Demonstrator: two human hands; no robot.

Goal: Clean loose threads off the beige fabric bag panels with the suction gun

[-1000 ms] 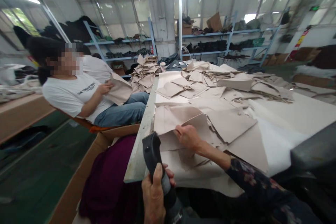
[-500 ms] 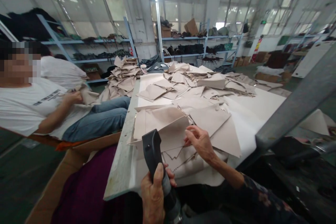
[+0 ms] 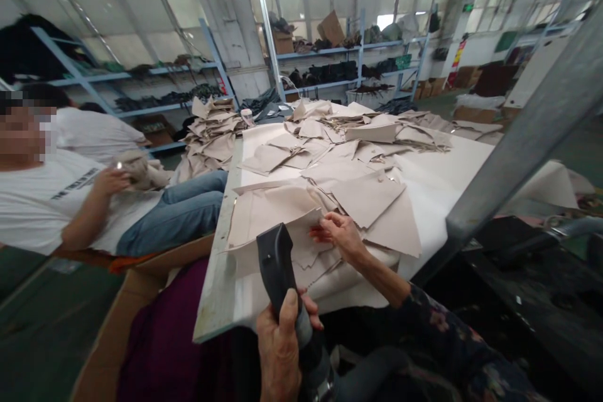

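Note:
My left hand (image 3: 281, 344) is wrapped round a black vacuum nozzle (image 3: 276, 260) with a grey tube below it; its angled head points up and away from me. My right hand (image 3: 342, 235) pinches the edge of a beige fabric piece (image 3: 282, 232), fingers closed near its raised corner. That piece lies on a stack at the near end of the table, and the nozzle head stands in front of it. Just below my right hand, further beige layers (image 3: 320, 267) show jagged cut edges. What the fingertips grip is partly hidden.
Loose beige fabric pieces (image 3: 372, 132) cover the white-topped table (image 3: 217, 282). To the left sits a co-worker (image 3: 51, 195) holding fabric, beside a cardboard box (image 3: 106, 339) with purple cloth. A grey metal post (image 3: 518, 138) slants across the right. Shelves (image 3: 320, 56) stand behind.
The view has shifted slightly. My right hand has moved a little up the fabric edge, and the beige piece's raised corner has shifted with it. My left hand keeps hold of the nozzle.

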